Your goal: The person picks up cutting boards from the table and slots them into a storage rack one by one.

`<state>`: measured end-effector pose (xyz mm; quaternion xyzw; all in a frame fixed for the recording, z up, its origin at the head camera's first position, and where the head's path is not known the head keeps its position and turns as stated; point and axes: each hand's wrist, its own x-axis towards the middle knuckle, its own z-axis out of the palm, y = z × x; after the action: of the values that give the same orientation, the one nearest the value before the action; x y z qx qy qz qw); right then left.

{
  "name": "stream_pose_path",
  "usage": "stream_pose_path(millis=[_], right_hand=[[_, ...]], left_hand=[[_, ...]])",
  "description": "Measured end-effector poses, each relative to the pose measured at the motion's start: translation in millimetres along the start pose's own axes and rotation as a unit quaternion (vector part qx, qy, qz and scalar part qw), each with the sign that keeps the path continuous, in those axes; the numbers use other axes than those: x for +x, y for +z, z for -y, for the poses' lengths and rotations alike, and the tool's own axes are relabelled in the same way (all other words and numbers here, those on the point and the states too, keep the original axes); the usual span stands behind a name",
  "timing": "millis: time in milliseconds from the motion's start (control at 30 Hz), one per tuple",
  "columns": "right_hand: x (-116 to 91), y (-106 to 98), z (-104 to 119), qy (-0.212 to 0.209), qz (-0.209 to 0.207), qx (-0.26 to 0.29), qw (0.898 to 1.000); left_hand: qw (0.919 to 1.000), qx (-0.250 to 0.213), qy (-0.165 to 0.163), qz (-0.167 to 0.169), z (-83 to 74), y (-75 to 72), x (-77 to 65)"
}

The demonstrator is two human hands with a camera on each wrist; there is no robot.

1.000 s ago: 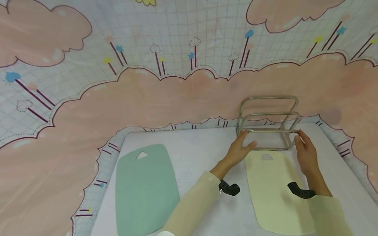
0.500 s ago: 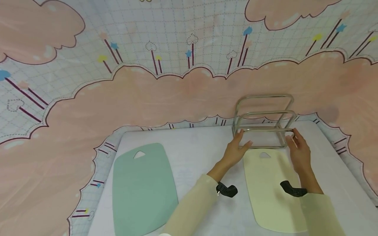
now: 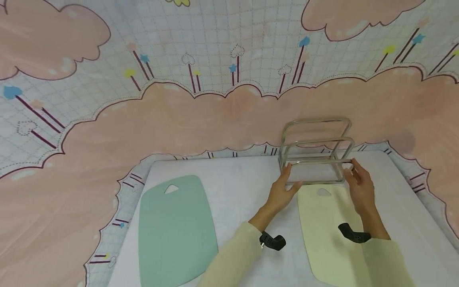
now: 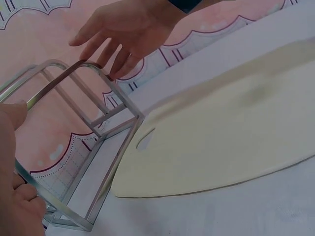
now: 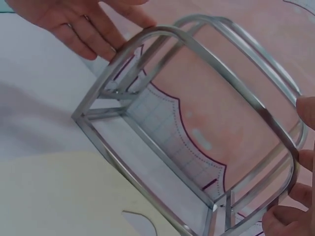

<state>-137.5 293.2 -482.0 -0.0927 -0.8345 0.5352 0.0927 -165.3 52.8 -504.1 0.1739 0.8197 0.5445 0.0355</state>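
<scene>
A metal wire rack (image 3: 315, 161) with several bent hoops stands at the back right of the white table, behind a cream cutting board (image 3: 324, 227). My left hand (image 3: 281, 195) touches the rack's left side, its fingers straight and the thumb spread. At the opposite side, my right hand (image 3: 362, 189) holds the front hoop's corner between thumb and fingers. In the right wrist view the left fingers (image 5: 88, 44) lie against the outer bar, and the right fingers (image 5: 290, 211) bend around the other end. A green cutting board (image 3: 177, 231) lies flat on the left.
The white table (image 3: 247, 175) ends just behind the rack. A cloth printed with clouds (image 3: 201, 123) hangs behind it and runs down along both sides. My left sleeve (image 3: 233, 259) overlaps the green board's lower right corner.
The rack has shifted a little to the left behind the cream board, and both hands have moved left with it. Both cutting boards stay where they were.
</scene>
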Motion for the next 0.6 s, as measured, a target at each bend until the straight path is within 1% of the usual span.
stream_pose_path(millis=[100, 233, 433, 600], right_hand=[[-0.9, 1.5, -0.5, -0.004, 0.005, 0.007, 1.000], [-0.7, 3.5, 0.9, -0.013, 0.016, 0.024, 1.000], [-0.7, 7.7, 4.7, -0.021, 0.019, 0.025, 0.999], [-3.0, 11.7, 4.7, -0.027, 0.023, 0.026, 0.999]], left_hand=[[1.0000, -0.004, 0.000, -0.001, 2.1, 0.4, -2.7], [0.9999, 0.008, -0.010, -0.004, 3.5, -1.3, -5.0], [0.9996, 0.024, -0.002, -0.015, 4.2, -6.4, -7.2], [0.9987, 0.045, -0.009, -0.023, 5.8, -7.2, -11.0]])
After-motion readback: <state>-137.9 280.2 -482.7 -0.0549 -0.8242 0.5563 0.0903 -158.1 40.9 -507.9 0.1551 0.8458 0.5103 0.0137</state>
